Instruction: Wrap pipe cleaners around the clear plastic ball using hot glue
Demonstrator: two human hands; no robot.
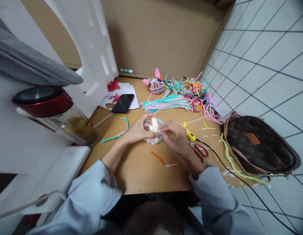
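Note:
My left hand [137, 130] curls around a clear plastic ball [148, 123], thumb in front and fingers behind. A cream fuzzy strip [154, 123] runs down over the ball, and pale teal shows along its right side. My right hand [174, 134] pinches at that right side, fingertips against the ball; whatever lies between them is too small to make out. Just beyond the right hand lies a yellow glue gun [189, 133] with a black cord. Red-handled scissors [199, 150] rest partly under the right wrist.
Pink and teal pipe cleaners [166, 103] lie behind the ball, near a tangled colourful heap [190, 86] and a decorated pink-eared ball [156, 85]. A phone [123, 103] rests on paper. A glass bottle [75, 120] stands left, a brown bag [259, 143] right. An orange strip [158, 158] lies in front.

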